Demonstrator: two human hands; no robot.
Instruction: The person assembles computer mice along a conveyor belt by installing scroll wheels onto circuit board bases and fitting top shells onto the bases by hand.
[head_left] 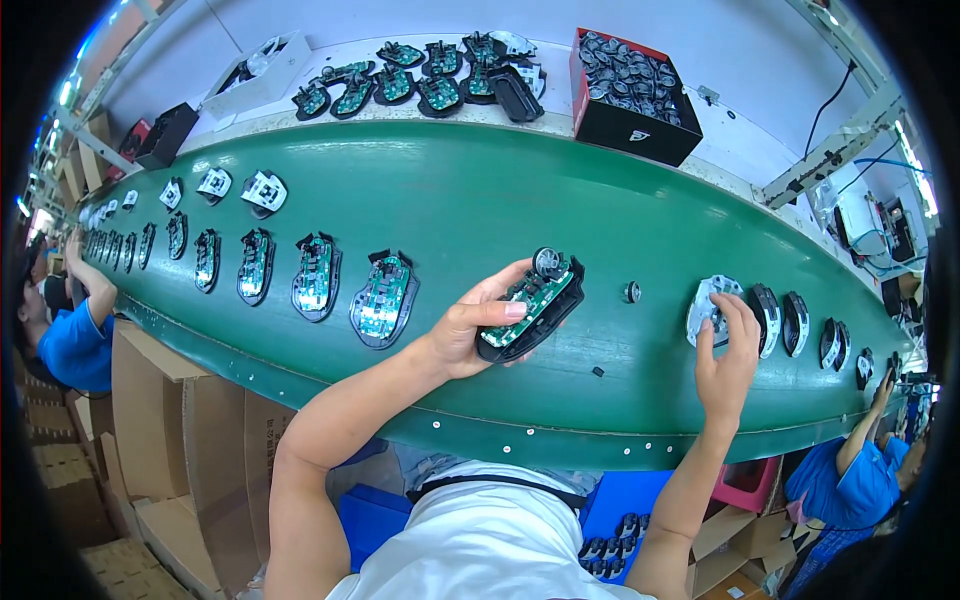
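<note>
My left hand [470, 325] grips a computer mouse base [535, 310], tilted above the belt. A green circuit board shows on it, with a scroll wheel [548, 262] at its upper end and my thumb pressing on the board. My right hand [728, 350] is over a pale grey mouse top shell [708, 295] on the belt. Its thumb and fingers are apart, the fingertips overlapping the shell; whether they touch it I cannot tell. Between the hands lies a loose scroll wheel [632, 292], and nearer me is a small black part [598, 371].
The green conveyor belt [480, 190] carries a row of mouse bases [384, 298] leftward and mouse shells [796, 322] rightward. A box of scroll wheels [640, 135] and several more bases [440, 93] stand on the back shelf. Co-workers [75, 340] sit at both sides; cartons [160, 420] stand left.
</note>
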